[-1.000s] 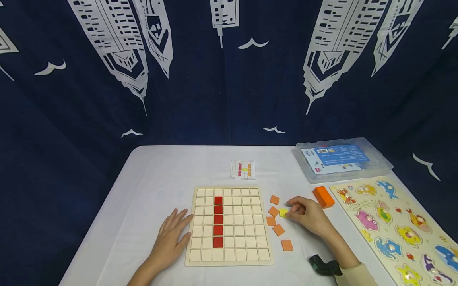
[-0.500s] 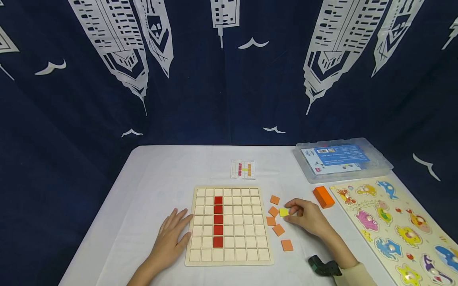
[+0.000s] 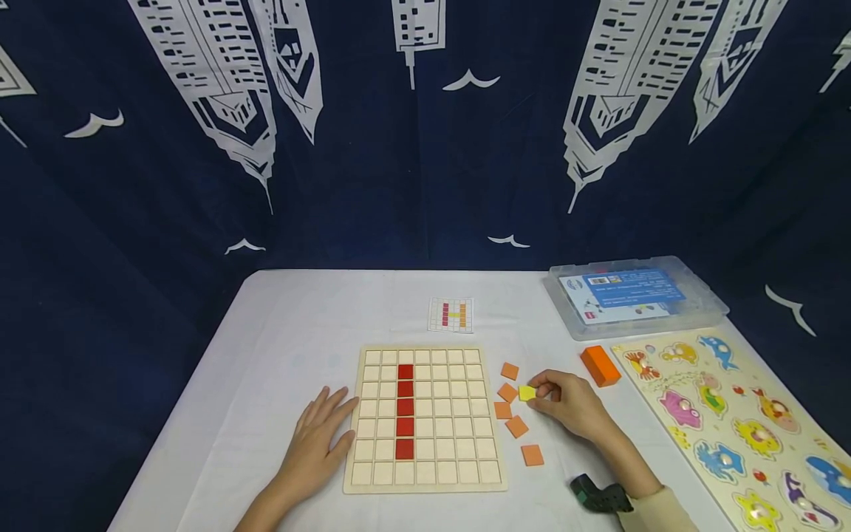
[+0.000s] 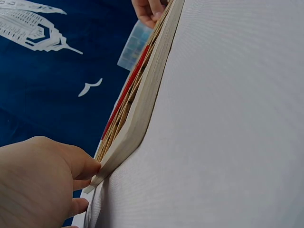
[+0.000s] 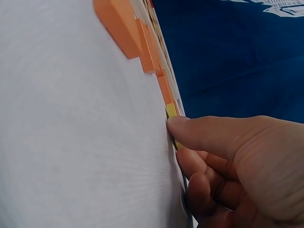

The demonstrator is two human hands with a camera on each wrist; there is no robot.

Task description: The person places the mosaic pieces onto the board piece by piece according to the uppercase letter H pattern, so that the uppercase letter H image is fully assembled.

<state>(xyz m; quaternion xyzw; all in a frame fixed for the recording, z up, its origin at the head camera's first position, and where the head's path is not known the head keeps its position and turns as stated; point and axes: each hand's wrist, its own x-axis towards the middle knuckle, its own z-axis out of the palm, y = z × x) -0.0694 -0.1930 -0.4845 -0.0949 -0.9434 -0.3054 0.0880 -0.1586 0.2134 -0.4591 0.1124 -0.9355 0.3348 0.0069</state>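
Your right hand point(image 3: 568, 403) pinches the yellow tile point(image 3: 527, 393) between thumb and fingertip, closed down to the tile's thickness. The tile is right of the board point(image 3: 425, 488), near table point(image 3: 286, 318) level; lift-off cannot be confirmed. Caution: the grip is close to the tile's edge, so uneven pressure could pivot this thin piece or let it slip.

The nearest orange tile point(image 3: 507, 392) is just beside the yellow one; contact cannot be confirmed. A low leftward sweep could drag it, or scatter the four other orange pieces beside the board.

Your left hand point(image 3: 322, 436) is loosely spread and grips nothing; thumb and forefinger meet the board's left edge. Excess sideways pressure there could skew the board.

Five red tiles point(image 3: 405, 407) occupy one column of cells. A jolt to the board could unseat them.

Beyond the board lies the card point(image 3: 450, 315), well apart from both hands; if the board slides away from you, it could push the card out of place.
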